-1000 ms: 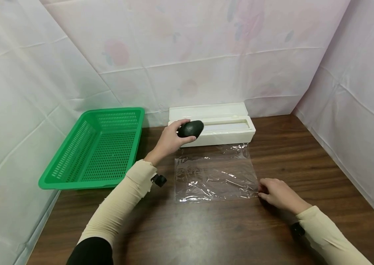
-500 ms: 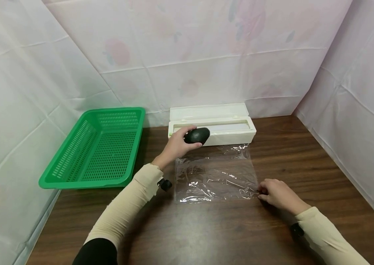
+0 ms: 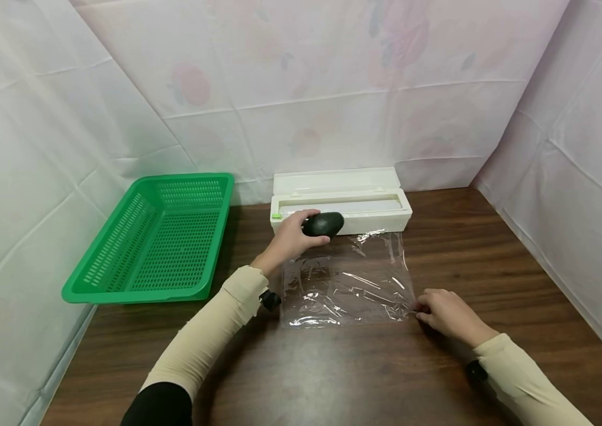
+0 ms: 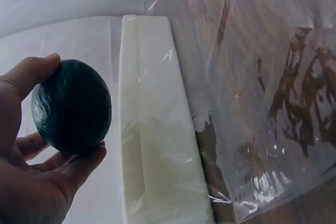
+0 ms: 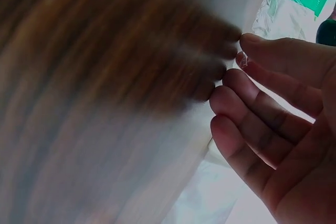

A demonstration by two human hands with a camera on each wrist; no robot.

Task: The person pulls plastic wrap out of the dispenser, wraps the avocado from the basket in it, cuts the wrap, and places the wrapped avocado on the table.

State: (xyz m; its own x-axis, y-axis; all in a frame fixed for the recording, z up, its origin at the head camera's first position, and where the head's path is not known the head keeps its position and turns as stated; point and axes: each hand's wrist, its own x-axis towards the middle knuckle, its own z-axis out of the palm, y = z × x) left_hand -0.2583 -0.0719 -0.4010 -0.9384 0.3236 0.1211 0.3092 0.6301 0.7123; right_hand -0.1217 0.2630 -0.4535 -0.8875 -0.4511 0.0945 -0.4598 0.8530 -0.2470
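Note:
My left hand [image 3: 292, 239] grips a dark green avocado [image 3: 324, 225] between thumb and fingers, over the back left part of a sheet of cling film [image 3: 348, 284]. In the left wrist view the avocado [image 4: 72, 107] shows its glossy, slightly bumpy skin. The clear, wrinkled film runs from the front of a white dispenser box [image 3: 375, 222] towards the near side of the table. At the film's near right corner my right hand [image 3: 450, 313] pinches the edge between thumb and forefinger. In the right wrist view the other fingers [image 5: 228, 135] are bent beside that pinch.
A green plastic basket [image 3: 215, 236] with slotted sides stands on the left of the wooden table [image 3: 332, 378]. The dispenser's lid [image 3: 337, 180] is raised at the back, near a cloth wall [image 3: 306, 94]. More cloth hangs on both sides.
My left hand has carried the avocado to the right and a little nearer, from over the dispenser to its front edge. The film has shifted slightly. My right hand stays at the corner.

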